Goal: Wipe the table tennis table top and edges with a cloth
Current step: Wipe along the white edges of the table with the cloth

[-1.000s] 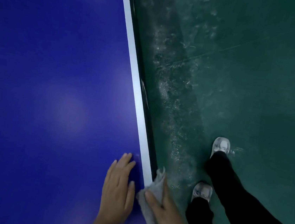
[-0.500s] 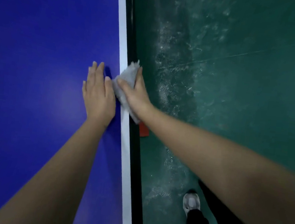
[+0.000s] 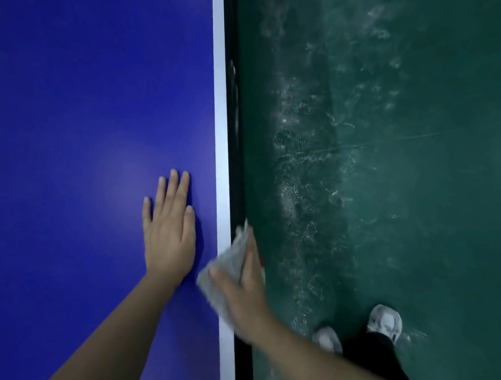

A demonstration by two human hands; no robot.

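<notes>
The grey cloth (image 3: 227, 268) looked crumpled and blurred, folded over the white edge stripe (image 3: 220, 117) of the blue bench (image 3: 80, 108). The right hand (image 3: 240, 292) had its fingers clamped on it, long axis following that stripe. Just inside the stripe, the left hand (image 3: 170, 227) lay flat, fingers released; beyond it, bare green floor (image 3: 404, 145).

Our left hand (image 3: 169, 236) lies flat, fingers together; our right hand (image 3: 242, 292) clamps, thumb opposing fingers, both arms outstretched.
</notes>
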